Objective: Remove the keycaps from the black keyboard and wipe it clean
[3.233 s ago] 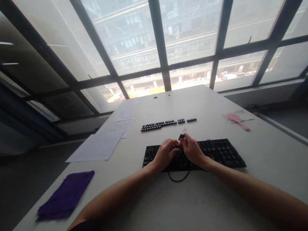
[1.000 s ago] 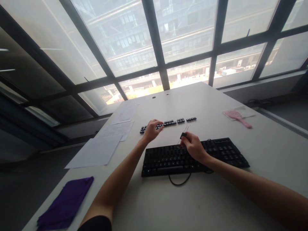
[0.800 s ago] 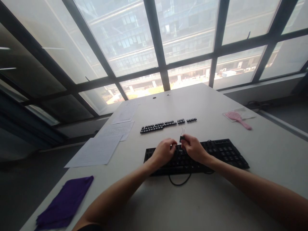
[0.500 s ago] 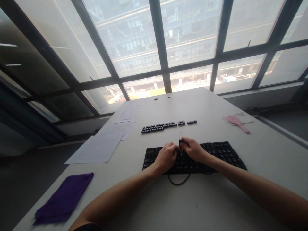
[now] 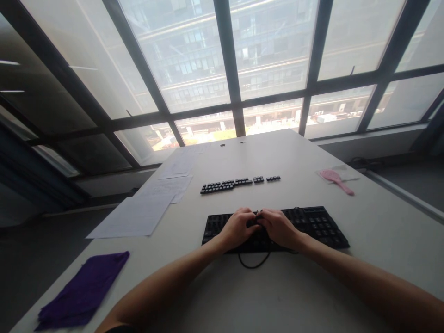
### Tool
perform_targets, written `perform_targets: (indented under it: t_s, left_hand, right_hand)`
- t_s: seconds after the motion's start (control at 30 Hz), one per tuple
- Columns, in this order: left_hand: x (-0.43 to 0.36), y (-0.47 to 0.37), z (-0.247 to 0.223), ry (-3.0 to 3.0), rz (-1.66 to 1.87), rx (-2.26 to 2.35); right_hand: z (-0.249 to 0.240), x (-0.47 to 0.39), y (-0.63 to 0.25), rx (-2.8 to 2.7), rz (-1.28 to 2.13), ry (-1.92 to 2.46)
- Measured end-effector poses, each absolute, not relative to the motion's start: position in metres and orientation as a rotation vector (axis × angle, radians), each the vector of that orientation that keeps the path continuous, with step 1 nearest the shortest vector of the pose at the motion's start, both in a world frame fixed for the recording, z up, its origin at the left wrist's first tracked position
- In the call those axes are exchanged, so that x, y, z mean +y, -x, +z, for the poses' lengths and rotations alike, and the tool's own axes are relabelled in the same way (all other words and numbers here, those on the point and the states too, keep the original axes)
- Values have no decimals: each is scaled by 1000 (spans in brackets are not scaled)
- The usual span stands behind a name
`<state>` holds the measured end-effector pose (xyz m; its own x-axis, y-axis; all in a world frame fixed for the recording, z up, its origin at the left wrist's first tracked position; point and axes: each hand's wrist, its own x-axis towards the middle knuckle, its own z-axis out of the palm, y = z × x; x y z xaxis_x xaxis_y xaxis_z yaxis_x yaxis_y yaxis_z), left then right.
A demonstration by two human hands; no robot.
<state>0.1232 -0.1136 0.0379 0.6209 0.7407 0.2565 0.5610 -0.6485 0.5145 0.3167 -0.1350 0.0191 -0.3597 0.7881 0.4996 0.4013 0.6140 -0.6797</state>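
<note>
A black keyboard lies across the desk in front of me, with both hands over its middle. My right hand is closed around a small dark keycap puller, mostly covered by the fingers. Close against it, my left hand has its fingers curled and meeting the right fingertips. What the left fingers pinch is hidden. Beyond the keyboard, several removed black keycaps stand in rows, with smaller groups to their right.
A looped cable sticks out at the keyboard's near edge. Paper sheets and a folded purple cloth lie on the left. A pink hairbrush rests on a clear bag at right. Windows rise behind the white desk.
The keycap puller's two wires pointed up above my right hand before; now they are not clearly visible. My hands have come together, and the view has shifted slightly.
</note>
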Motion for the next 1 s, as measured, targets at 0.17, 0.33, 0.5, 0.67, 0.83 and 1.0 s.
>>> perform_targets:
  t_s: [0.17, 0.33, 0.5, 0.67, 0.83, 1.0]
  left_hand:
    - [-112, -129, 33, -2389, 614, 1087]
    - [-116, -132, 30, -2346, 760, 1064]
    - [-118, -131, 30, -2307, 843, 1034]
    - [-119, -130, 28, -2315, 969, 1021]
    - [-124, -133, 30, -2503, 915, 933]
    - [-118, -135, 43, -2497, 987, 1011]
  right_hand:
    - [19, -130, -318, -1787, 773, 1020]
    - [22, -128, -320, -1639, 877, 1036]
    - [22, -130, -319, -1589, 853, 1045]
    - [23, -131, -316, -1567, 795, 1078]
    - [24, -127, -315, -1530, 844, 1089]
    - [22, -124, -316, -1437, 925, 1065]
